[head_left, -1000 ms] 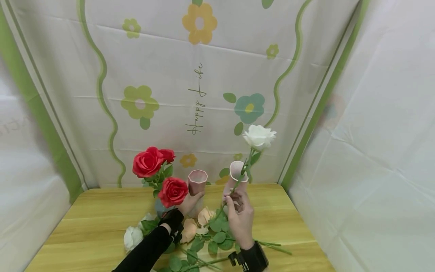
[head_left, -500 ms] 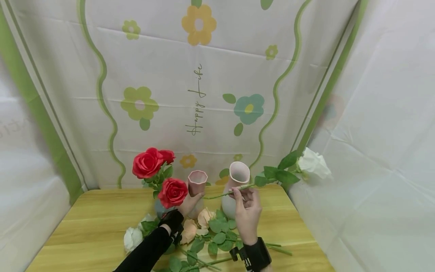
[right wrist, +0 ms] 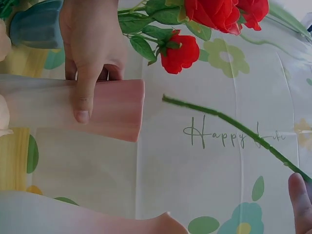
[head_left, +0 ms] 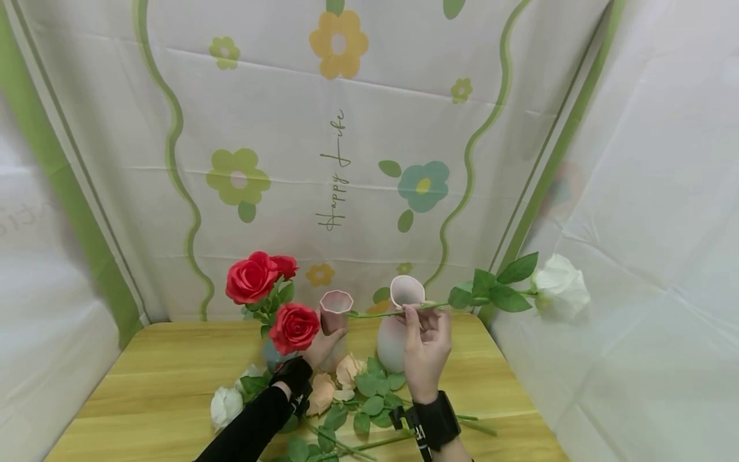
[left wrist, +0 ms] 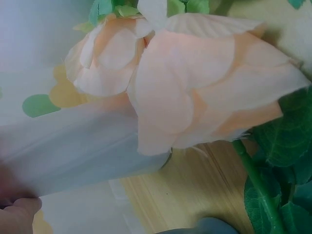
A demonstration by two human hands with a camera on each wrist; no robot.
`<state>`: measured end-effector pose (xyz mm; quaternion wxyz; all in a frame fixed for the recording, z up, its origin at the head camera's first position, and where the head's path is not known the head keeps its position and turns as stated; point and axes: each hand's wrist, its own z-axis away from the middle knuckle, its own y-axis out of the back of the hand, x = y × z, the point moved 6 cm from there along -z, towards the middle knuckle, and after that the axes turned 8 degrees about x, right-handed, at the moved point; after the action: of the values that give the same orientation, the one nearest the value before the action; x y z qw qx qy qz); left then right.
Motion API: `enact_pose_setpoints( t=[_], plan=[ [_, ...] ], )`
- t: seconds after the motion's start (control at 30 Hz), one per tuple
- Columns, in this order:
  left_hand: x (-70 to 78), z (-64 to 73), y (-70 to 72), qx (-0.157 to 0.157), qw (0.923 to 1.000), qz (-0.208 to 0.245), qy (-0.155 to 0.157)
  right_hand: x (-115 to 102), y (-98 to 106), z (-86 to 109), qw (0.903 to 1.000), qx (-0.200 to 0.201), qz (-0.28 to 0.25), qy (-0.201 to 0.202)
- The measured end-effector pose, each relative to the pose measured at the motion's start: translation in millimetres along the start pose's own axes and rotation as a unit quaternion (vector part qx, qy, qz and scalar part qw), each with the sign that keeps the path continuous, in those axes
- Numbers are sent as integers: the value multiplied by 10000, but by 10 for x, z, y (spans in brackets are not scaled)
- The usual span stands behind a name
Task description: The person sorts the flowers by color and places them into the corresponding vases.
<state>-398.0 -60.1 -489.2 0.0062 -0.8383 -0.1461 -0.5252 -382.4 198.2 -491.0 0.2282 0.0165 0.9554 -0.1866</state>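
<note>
My left hand [head_left: 321,346] grips a slim pink vase with a faceted rim [head_left: 335,319], standing upright left of centre. In the right wrist view, its thumb lies along the vase's pink upper wall [right wrist: 117,107]. My right hand [head_left: 428,353] pinches the green stem of a white rose [head_left: 559,282] between thumb and fingers. That rose lies nearly level, bloom out to the right. Its bare stem end [right wrist: 168,99] points at the slim vase's mouth, a small gap away. Behind the right hand stands a rounder pink-and-white vase [head_left: 391,346].
Red roses [head_left: 294,326] stand in a blue vase [head_left: 271,353] beside my left wrist. Peach roses [head_left: 321,393] with leafy stems lie in front of the vases on the wooden table [head_left: 156,366]. White roses [head_left: 225,405] lie at left. A printed curtain [head_left: 288,115] hangs behind.
The white rose has swung from upright down to the right until nearly level, its stem end now toward the slim vase. My right hand has shifted slightly right and up; the left stays put.
</note>
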Motion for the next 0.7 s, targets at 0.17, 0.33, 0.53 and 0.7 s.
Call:
enact_pose_setpoints(
  t=[0.17,0.33,0.53,0.7],
  plan=[
    [-13,4,-4,28,10000,27,2,-586,-333,-231,9993,-195,243,185],
    [-8,-2,-8,-59,10000,65,-13,-407,-297,-238,9991,-241,291,185],
    [-28,-5,-12,-198,9997,25,114,-138,-273,-229,9984,-170,485,228],
    [6,-13,2,-131,9998,-75,-107,-99,-422,-268,9954,-170,809,488]
  ],
)
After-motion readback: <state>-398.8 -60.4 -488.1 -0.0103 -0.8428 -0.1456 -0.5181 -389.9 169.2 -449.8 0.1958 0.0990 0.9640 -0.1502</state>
